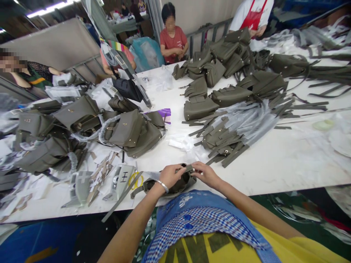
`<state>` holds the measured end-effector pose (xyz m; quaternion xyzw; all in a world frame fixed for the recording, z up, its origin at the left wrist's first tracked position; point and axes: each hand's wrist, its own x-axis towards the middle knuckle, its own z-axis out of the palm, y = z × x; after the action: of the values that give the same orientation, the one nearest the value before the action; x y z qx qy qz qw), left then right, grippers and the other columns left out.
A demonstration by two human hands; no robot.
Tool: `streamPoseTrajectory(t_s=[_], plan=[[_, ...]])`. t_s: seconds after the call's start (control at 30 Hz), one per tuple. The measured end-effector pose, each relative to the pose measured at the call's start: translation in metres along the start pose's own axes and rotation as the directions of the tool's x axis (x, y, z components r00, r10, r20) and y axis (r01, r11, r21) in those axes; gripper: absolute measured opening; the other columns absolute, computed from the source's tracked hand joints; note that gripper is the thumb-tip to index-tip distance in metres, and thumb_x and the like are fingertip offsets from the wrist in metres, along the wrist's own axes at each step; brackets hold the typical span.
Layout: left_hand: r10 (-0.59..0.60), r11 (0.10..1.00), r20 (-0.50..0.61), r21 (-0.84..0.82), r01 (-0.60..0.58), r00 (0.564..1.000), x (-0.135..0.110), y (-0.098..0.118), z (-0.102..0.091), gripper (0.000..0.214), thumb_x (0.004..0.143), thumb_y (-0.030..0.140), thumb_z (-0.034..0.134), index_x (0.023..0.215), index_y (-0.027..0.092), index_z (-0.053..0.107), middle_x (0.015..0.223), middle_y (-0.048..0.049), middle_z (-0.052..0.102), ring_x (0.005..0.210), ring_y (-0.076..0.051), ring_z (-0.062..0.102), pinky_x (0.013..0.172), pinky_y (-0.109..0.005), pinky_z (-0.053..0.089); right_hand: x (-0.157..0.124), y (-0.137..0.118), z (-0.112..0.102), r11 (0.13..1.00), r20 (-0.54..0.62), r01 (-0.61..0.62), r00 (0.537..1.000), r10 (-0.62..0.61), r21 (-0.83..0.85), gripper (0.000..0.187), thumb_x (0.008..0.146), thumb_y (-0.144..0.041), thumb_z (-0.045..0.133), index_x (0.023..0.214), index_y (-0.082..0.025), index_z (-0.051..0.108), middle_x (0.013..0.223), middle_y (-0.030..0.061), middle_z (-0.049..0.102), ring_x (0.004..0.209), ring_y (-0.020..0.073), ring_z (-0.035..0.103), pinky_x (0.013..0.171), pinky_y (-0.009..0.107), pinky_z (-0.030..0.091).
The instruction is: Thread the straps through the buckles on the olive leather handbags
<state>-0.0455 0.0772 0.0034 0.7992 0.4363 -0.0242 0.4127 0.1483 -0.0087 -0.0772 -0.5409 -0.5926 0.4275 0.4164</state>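
A small olive-green bag (177, 188) lies on its side at the table's front edge, right before my body, its dark opening facing up. My left hand (170, 176) is closed, thumb and fingers pinching a short olive strap (188, 168) at the bag's rim. At the other end of that strap, my right hand (206, 174) pinches it between thumb and fingertips. The bag's far side is hidden behind my left hand and wrist. Left of the bag lie yellow-handled scissors (139, 179) and a loose olive strip (120, 199) reaching over the edge.
Finished-looking olive bags (128, 128) crowd the left, and more bags (216, 69) are heaped at the back. Plastic-wrapped straps (246, 120) lie right of centre. Two metal tape dispensers (120, 180) stand among paper scraps at front left. Several people sit or stand around the table (274, 160).
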Motion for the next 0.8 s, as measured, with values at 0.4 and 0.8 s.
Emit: streamPoseTrajectory(t_s=[0.4,0.8], plan=[[-0.123,0.912,0.042,0.4,0.096,0.992,0.005,0.025,-0.004,0.038,0.084,0.047,0.045,0.077,0.02,0.071,0.068,-0.0055,0.071,0.069,-0.02,0.066,0.064,-0.027,0.046,-0.003,-0.007,0.015,0.997,-0.115,0.079,0.99,-0.081,-0.023,0.026,0.077,-0.032,0.067,0.101,-0.022,0.068,0.079,0.0037,0.06,0.068,0.0154,0.056,0.067,0.031,0.048],[-0.143,0.796,0.033,0.598,0.095,0.989,0.009,0.055,0.016,0.037,0.085,0.036,0.04,0.091,0.017,0.071,0.093,-0.0146,0.072,0.088,-0.028,0.066,0.075,-0.036,0.05,-0.009,-0.01,0.026,0.995,-0.157,0.055,0.985,-0.069,-0.088,0.025,0.079,-0.019,0.057,0.102,-0.022,0.065,0.08,0.0032,0.058,0.072,0.0168,0.057,0.068,0.031,0.048]])
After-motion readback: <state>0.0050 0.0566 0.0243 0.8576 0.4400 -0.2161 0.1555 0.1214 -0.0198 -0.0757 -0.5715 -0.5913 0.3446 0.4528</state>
